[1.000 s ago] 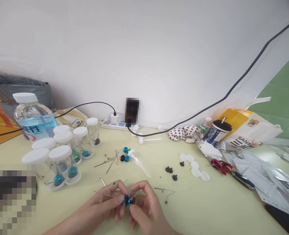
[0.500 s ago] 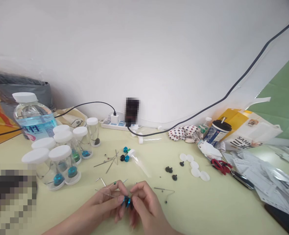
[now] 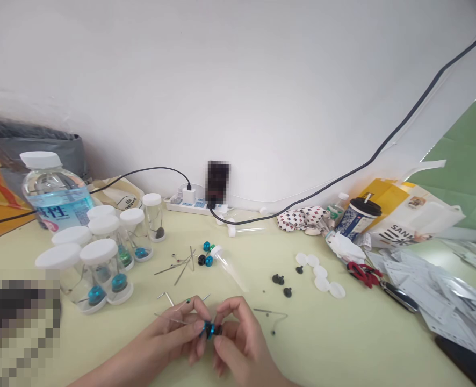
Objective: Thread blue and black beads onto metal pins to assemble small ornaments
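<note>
Both hands work low at the near edge of the view, over a pale yellow desk (image 3: 326, 344). The left hand (image 3: 169, 336) and right hand (image 3: 238, 338) pinch a small blue-and-black bead assembly (image 3: 210, 330) between their fingertips, close together, with the assembly held just above the desk. Thin metal pins (image 3: 167, 314) lie just beside the left hand, and a bent wire (image 3: 272, 314) lies near the right. Farther up, a clear conical tube (image 3: 228, 269) lies beyond the hands, between loose blue beads (image 3: 208, 253) and black knobs (image 3: 280, 279). White-lidded jars (image 3: 105, 269) crowd the left, well apart from the hands, beside a water bottle (image 3: 55, 209) whose blue label shows the character 性. The desk's back edge meets the white wall (image 3: 238, 80) behind a power strip (image 3: 185, 208). To the right, red-handled scissors (image 3: 362, 274) lie against a spread of printed sheets (image 3: 435, 295), and a bag (image 3: 411, 220) reads "SAN".
</note>
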